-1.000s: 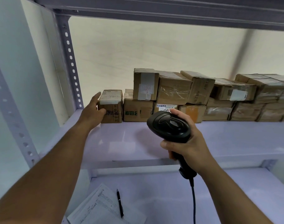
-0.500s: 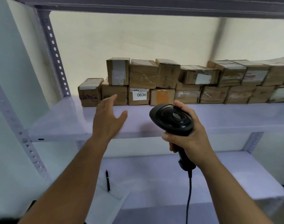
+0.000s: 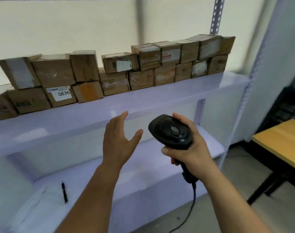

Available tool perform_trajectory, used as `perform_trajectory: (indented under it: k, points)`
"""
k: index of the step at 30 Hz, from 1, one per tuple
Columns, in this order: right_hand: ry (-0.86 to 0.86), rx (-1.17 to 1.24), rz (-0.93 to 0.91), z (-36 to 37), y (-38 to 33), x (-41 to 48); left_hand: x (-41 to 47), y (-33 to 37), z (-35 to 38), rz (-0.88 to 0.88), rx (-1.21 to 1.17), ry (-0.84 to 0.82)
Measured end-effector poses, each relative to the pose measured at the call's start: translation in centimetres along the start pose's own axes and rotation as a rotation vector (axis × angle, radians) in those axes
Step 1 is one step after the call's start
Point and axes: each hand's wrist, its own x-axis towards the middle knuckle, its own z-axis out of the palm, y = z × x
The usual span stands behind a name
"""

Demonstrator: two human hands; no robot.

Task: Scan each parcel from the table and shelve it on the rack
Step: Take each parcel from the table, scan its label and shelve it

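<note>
Several brown cardboard parcels (image 3: 114,73) stand two high in a row along the back of the rack's upper shelf (image 3: 109,106). One of them carries a white label reading 0836 (image 3: 63,94). My left hand (image 3: 120,142) hovers in front of the shelf edge with its fingers spread, holding nothing and touching nothing. My right hand (image 3: 187,148) grips the handle of a black corded barcode scanner (image 3: 172,132), whose head points toward the rack.
On the lower shelf (image 3: 143,165) lie a black pen (image 3: 64,192) and white papers (image 3: 32,204). A perforated rack upright (image 3: 215,15) rises at the right. A wooden-topped table (image 3: 281,142) with black legs stands at the far right. Below is grey floor.
My left hand has let go of the leftmost parcel and drawn back from the shelf. The view has swung right and down, bringing the table into sight. The scanner stays in my right hand.
</note>
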Motion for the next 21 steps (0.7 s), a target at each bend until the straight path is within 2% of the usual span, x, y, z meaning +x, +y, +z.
perform_trajectory:
  k: [10,21]
  points:
    - [0.207,-0.095,0.062,-14.0,-0.1,-6.5,-3.7,11.3,12.7,0.126,-0.138,-0.232]
    - [0.500,-0.193,0.039,-24.6,-0.4,-13.1,-5.9,21.6,22.5,0.312,-0.298,-0.427]
